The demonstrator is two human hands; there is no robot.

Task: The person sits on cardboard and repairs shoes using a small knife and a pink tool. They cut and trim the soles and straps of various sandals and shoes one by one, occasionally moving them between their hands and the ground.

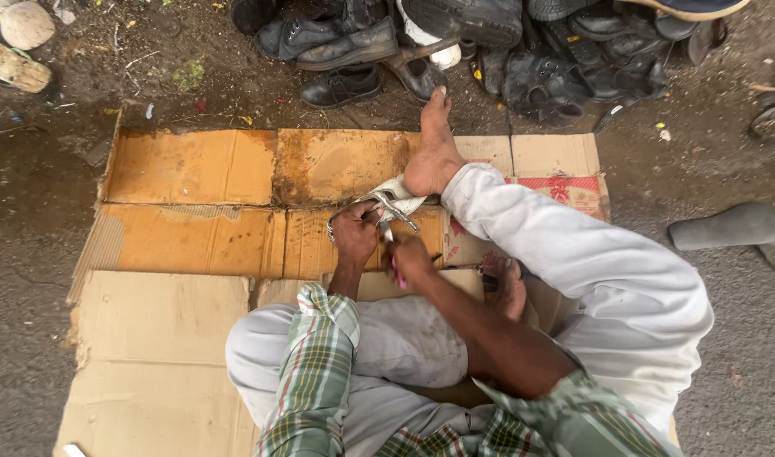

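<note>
Head camera, steeply down, close overhead.

A pale sandal (393,200) with thin straps and a metal buckle lies on the flattened cardboard, near the middle of the scene, its far right end tucked under a bare foot. A small tool with a pink handle (398,272) stands nearly upright just beside its near edge.
</note>
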